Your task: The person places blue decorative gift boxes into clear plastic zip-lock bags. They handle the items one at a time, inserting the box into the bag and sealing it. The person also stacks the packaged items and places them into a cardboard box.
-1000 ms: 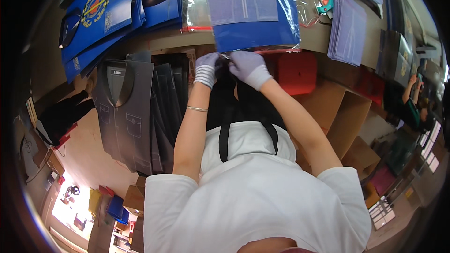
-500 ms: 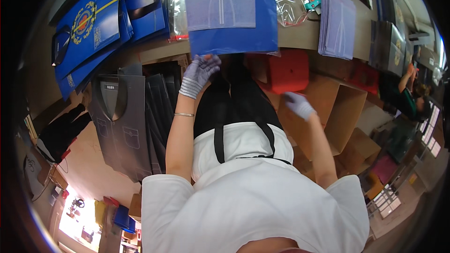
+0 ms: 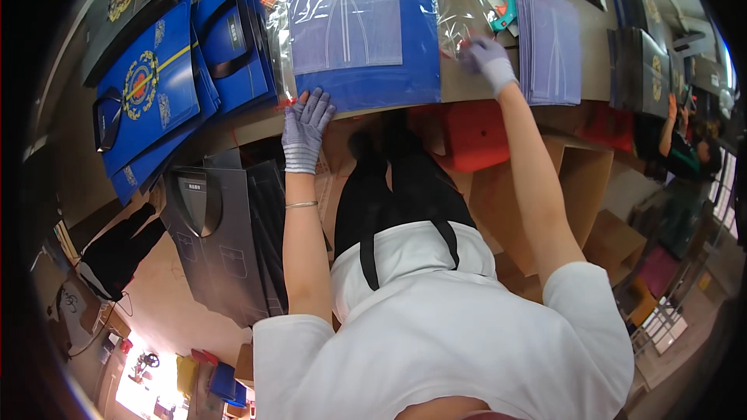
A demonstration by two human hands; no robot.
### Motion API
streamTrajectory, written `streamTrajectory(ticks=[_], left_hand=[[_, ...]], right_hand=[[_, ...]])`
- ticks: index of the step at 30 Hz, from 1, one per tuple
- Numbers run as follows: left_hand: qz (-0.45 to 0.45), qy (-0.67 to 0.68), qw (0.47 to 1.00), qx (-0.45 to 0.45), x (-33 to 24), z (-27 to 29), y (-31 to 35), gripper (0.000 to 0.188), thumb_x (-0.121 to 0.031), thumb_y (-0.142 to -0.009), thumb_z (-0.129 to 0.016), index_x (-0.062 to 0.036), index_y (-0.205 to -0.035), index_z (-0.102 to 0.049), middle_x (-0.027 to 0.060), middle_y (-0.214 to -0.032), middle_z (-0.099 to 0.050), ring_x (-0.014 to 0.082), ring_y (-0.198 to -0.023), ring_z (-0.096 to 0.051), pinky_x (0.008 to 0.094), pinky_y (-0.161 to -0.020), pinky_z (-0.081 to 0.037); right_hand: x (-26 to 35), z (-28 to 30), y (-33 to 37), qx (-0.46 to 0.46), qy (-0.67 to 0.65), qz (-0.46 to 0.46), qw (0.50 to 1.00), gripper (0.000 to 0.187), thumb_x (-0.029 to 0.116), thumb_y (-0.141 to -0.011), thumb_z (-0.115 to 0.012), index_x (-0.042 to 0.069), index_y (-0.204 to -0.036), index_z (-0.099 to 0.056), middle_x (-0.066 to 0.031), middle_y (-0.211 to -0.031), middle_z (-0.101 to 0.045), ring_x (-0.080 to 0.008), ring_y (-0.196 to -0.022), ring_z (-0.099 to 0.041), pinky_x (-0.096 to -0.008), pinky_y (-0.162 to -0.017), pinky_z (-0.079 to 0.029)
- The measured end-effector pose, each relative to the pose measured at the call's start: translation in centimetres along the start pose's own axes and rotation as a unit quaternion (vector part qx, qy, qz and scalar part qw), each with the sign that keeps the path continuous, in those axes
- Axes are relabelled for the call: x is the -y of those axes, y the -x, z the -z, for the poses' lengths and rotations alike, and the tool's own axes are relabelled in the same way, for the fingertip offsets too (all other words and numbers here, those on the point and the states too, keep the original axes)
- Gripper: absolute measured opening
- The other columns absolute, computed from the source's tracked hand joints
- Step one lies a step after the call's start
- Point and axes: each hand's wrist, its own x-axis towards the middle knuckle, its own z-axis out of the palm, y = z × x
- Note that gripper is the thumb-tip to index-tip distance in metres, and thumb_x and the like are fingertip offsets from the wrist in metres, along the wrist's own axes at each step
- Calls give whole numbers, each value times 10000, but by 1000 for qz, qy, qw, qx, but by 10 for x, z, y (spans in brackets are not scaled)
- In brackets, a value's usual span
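A blue panel (image 3: 366, 85) lies at the table's front edge, with a purple-grey sheet printed with trousers (image 3: 342, 27) on it. Glossy clear plastic covers both. My left hand (image 3: 308, 126), in a striped grey glove, lies with outstretched fingers at the plastic's near left corner, beside the panel. To the right of the panel, my gloved right hand (image 3: 489, 62) is over the near end of a clear plastic bag (image 3: 459, 4). Motion blurs its fingers, so whether it grips the bag's edge cannot be made out.
Blue carrier bags (image 3: 144, 82) overlap on the left, near a black one (image 3: 117, 0). Right of my hand are a stack of purple-grey sheets (image 3: 551, 47) and a teal glue gun (image 3: 506, 6). Below the table are dark shirt-shaped bags (image 3: 214, 249), a red stool (image 3: 475, 140) and cardboard boxes (image 3: 517, 194).
My right hand has risen from beside my leg to the plastic bag on the table. My left hand has shifted left and lies flatter. The panel appears lower and further left in view.
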Motion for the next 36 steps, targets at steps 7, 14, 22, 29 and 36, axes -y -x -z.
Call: streamTrajectory(ticks=[7,14,22,29,36], left_hand=[[12,-33,999,-18,-2,-7,-3,511,-371,-966,-212,19,-1254,-375,223,-1306,-402,379,-1213,-395,515,-1009,-353],[6,-46,999,-16,-3,12,-2,501,-361,-964,-236,22,-1242,-400,224,-1321,-387,380,-1221,-386,502,-1012,-350],[18,-76,997,0,3,4,-8,452,-294,-968,-280,42,-1255,-375,221,-1315,-395,348,-1236,-379,463,-1021,-360],[19,-166,986,-13,-5,-1,5,396,-257,-939,-377,41,-1197,-410,223,-1208,-493,337,-1098,-514,425,-899,-457],[-506,-745,434,5,-91,-100,42,200,-23,-663,-611,-45,-862,-623,131,-830,-619,312,-809,-582,363,-757,-471]], right_hand=[[86,-65,12,22,-46,237,970,306,238,-784,-659,-10,-952,-598,-78,-764,-617,-137,-662,-524,-257,-647,-434],[91,87,238,-72,181,311,930,321,31,-816,-543,-38,-1129,-530,-84,-936,-608,-127,-792,-549,-243,-716,-425],[-82,196,317,-28,382,66,922,256,9,-768,-515,-52,-1008,-578,-198,-875,-634,-228,-778,-629,-275,-735,-465],[-296,84,186,-144,671,-38,727,352,273,-829,-476,204,-1173,-505,-103,-750,-626,-256,-673,-614,-407,-633,-462],[-319,-11,94,-132,370,-207,896,361,311,-888,-349,135,-1145,-532,-176,-908,-641,-346,-911,-604,-433,-785,-459]])
